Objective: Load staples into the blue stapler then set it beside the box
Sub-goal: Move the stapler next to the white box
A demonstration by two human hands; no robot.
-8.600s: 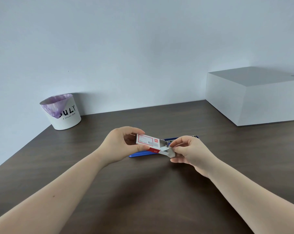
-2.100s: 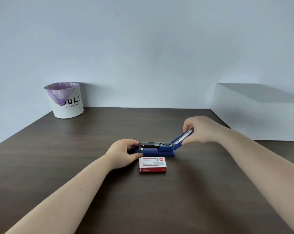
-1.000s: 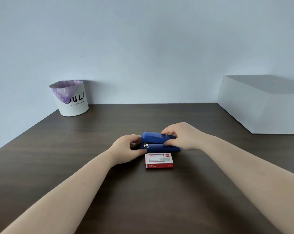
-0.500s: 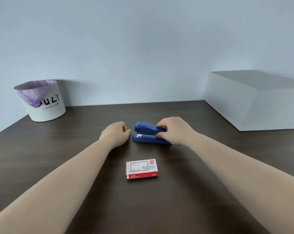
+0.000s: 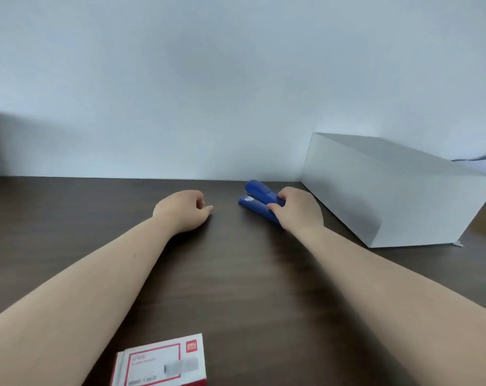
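Staple box (image 5: 161,360), red and white, lies at the near table (image 5: 69,218) edge left of centre, partly cut off by the frame, well clear of both hands. Left hand (image 5: 184,210) rests on the table mid-depth, fingers loosely curled together, holding nothing. Blue stapler (image 5: 260,199) sits toward the far edge, right of centre, top arm closed down on the base, nose pointing far-left; can't tell whether the base is flat on the table or just off it. Right hand (image 5: 299,211) is clamped on the stapler's rear half, thumb on the near side, fingers over the top. White box (image 5: 389,190) stands at the far right of the table; stapler is near its left face, not touching, with the right hand between them. Judgement: loading looks done since the arm is shut, placement is nearly finished. Handling: stapler is rigid, plastic shell over metal, moderate weight for its size, smooth top so a side pinch around the rear or mid body is safer than pressing down on the top, which could fire a staple. Not fragile. Flat base should sit stable once released. Release needs the right hand to withdraw without nudging it or the box.
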